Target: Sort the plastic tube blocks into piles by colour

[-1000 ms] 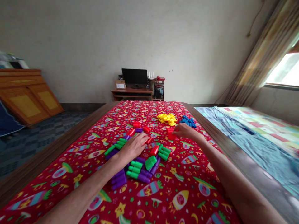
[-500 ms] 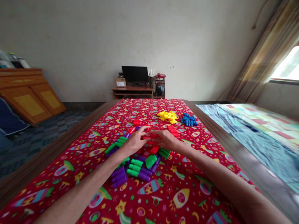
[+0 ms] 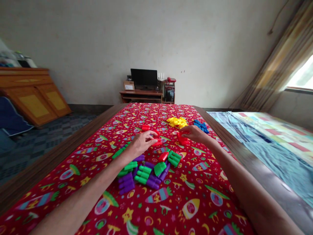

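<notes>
Right hand [image 3: 194, 133]: fingers bent nearly together at red blocks [image 3: 184, 142], its 9 o'clock; actual grip hidden, can't tell. Left hand [image 3: 143, 143]: thumb and fingers slightly parted by more red blocks [image 3: 158, 143], its 3 o'clock; can't tell if it has one. Best handled with a light pinch, low on the sides, wrists high. Watch yellow pile [image 3: 176, 122] at right hand's 11, blue pile [image 3: 201, 126] at 1. Left forearm [image 3: 97, 184] blocks part of green [image 3: 143, 175] and purple blocks [image 3: 126, 183].
</notes>
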